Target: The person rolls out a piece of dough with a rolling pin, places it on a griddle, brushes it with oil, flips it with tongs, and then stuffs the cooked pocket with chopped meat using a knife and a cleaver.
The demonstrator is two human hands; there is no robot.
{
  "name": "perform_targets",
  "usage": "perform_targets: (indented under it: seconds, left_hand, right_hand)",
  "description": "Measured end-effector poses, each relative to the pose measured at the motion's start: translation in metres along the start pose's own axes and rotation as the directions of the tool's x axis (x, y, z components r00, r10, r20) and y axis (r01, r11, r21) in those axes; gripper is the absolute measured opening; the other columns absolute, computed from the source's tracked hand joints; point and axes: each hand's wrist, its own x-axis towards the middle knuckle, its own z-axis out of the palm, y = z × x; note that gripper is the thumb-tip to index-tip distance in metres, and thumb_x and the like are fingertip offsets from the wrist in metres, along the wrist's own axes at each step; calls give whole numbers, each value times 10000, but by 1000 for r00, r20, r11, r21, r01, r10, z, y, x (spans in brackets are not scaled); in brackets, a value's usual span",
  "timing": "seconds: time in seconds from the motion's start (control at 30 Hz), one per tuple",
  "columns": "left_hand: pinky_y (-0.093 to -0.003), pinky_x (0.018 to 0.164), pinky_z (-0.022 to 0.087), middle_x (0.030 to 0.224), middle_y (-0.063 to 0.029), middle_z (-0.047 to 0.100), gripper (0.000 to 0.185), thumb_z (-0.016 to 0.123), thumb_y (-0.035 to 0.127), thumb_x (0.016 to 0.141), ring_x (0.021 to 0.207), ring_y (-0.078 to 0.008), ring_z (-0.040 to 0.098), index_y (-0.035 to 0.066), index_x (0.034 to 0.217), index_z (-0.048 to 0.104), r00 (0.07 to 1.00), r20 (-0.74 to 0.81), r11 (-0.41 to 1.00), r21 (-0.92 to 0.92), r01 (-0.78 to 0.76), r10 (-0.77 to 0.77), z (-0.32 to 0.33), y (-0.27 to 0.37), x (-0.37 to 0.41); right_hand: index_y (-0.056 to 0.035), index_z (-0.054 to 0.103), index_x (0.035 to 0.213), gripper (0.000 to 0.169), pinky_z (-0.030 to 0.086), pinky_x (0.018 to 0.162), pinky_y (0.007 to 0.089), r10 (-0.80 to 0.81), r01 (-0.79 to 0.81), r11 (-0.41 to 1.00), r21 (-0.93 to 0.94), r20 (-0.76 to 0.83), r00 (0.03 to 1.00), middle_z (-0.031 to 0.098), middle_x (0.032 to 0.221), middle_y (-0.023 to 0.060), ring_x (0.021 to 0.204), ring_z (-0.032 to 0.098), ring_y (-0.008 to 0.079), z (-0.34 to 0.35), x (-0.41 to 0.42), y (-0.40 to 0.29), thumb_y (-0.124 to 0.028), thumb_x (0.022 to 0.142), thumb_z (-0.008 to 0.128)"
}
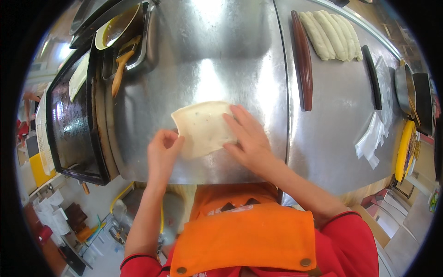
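A thin, pale dough sheet [206, 130] with a few dark specks lies on the stainless steel worktop [211, 79] in front of me. The thumb and forefinger of my left hand [164, 147] pinch its left edge. Across its right edge rests my right hand [247, 133], fingers spread and thumb near the lower right corner. The underside of the sheet is hidden.
On the left stands a black griddle [72, 128] bearing a flat dough piece [79, 78]. Beside it a wooden-handled brush [124, 62] and a bowl of brown liquid [119, 26] sit by a metal tray [149, 38]. To the right lie a rolling pin [303, 62], several dough rolls [330, 36] and plastic bags [372, 138].
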Motion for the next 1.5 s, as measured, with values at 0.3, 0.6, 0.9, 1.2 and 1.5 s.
perform_targets:
  seconds: [0.3,0.6,0.9,1.2,1.5]
  left_hand:
    - [-244,684,478,915,-58,676,211,648,34,836,785,-95,610,-31,1036,637,977,158,881,-429,200,-145,2,26,-4]
    - [-314,710,503,922,-89,630,309,688,0,677,808,-242,618,6,984,655,452,462,453,117,-884,763,-13,118,-53]
    - [-481,1072,295,1389,-114,434,521,729,182,702,1299,-316,383,110,1200,596,507,532,308,420,-854,678,59,-9,-49]
    - [-621,1065,212,1464,-108,350,722,739,371,684,1358,-363,289,166,1331,492,501,613,256,445,-858,611,72,-39,-44]
    - [-632,1053,223,1447,-137,362,744,741,399,681,1339,-379,317,145,1332,487,500,636,263,434,-862,588,71,-32,-43]
  right_hand:
    - [0,599,1100,527,523,630,276,463,-804,-35,593,723,513,683,912,136,760,669,193,-16,-25,-9,-443,1000,332]
    - [-20,594,1178,779,502,867,385,375,-662,-380,646,762,528,684,1001,152,960,647,252,-40,85,16,-663,936,227]
    - [-19,677,854,405,461,620,351,160,-207,976,73,411,898,654,741,153,666,601,224,-31,121,42,-417,848,601]
    - [-33,697,833,321,496,629,391,62,-69,997,28,180,982,656,708,158,671,632,324,-38,134,43,-348,821,635]
    - [-23,689,823,310,486,651,312,169,-167,986,-23,153,974,654,741,116,680,609,218,-48,182,72,-330,795,653]
